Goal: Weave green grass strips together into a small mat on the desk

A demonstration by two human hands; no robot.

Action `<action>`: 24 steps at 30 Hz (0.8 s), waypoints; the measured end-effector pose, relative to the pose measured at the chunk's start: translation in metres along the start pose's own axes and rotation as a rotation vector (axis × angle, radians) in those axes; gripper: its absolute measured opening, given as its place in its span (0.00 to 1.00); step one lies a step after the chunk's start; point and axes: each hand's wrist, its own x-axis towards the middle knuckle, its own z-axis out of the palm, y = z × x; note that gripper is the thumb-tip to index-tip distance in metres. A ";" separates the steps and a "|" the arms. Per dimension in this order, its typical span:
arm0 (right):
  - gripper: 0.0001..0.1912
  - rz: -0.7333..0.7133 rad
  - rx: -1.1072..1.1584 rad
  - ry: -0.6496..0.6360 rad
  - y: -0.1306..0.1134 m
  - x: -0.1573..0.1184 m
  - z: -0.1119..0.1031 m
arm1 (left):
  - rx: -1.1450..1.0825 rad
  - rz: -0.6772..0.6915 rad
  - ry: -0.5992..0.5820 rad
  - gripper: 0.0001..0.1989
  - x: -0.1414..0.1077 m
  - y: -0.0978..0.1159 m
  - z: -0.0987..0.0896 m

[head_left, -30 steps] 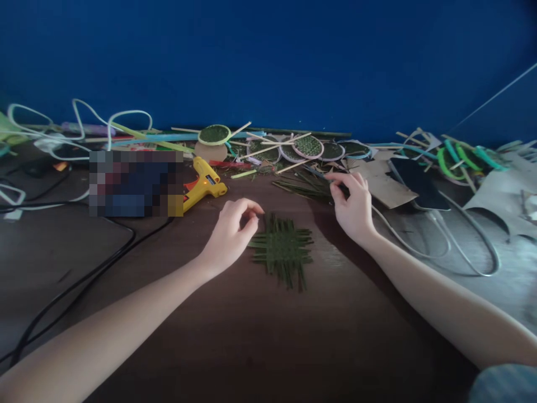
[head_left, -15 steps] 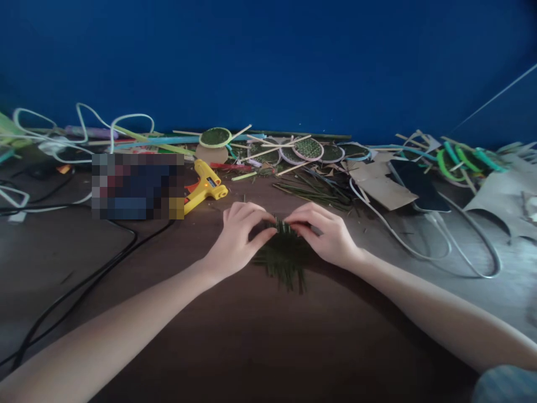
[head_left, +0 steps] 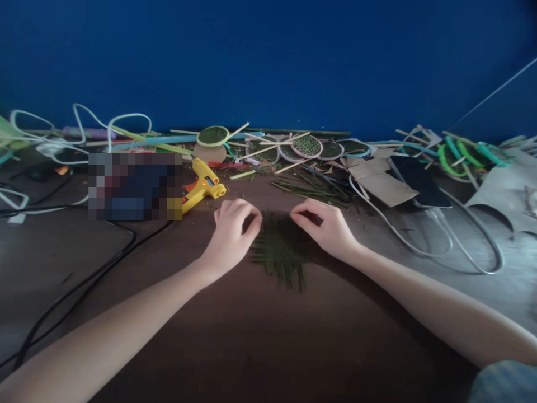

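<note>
A small woven mat of thin dark-green leaf strips (head_left: 280, 249) lies on the brown table, its loose ends sticking out at the left and front. My left hand (head_left: 235, 228) is closed in a pinch at the mat's upper left edge. Opposite it, my right hand (head_left: 325, 225) pinches thumb and fingertips together by the upper right edge. Whatever thin piece may be between the fingertips of either hand is too fine and blurred to make out.
A yellow glue gun (head_left: 203, 184) lies left beyond my hands, by a blurred-out patch. Loose green strips (head_left: 312, 187), round woven discs (head_left: 307, 145), cardboard (head_left: 384, 182) and a phone (head_left: 422, 182) with a white cable line the back. Black cables (head_left: 100, 268) cross the left side.
My hands have moved apart sideways, from close together at the middle of the mat's upper edge to its two sides. The mat has stayed about where it was.
</note>
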 end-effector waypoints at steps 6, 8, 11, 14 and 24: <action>0.07 0.147 0.091 -0.005 0.003 0.002 -0.001 | -0.003 -0.051 0.004 0.03 0.001 -0.001 0.003; 0.07 0.184 0.121 0.018 0.005 0.002 -0.001 | 0.012 -0.062 -0.005 0.09 0.001 -0.001 0.004; 0.07 0.208 0.140 0.061 0.007 0.003 -0.001 | 0.022 -0.047 -0.017 0.11 0.000 0.000 0.004; 0.07 0.213 0.146 0.076 0.007 0.003 -0.002 | 0.019 -0.018 -0.022 0.11 0.000 0.001 0.002; 0.07 0.116 0.229 0.003 0.007 0.001 -0.006 | 0.159 0.031 -0.053 0.09 0.001 0.000 0.008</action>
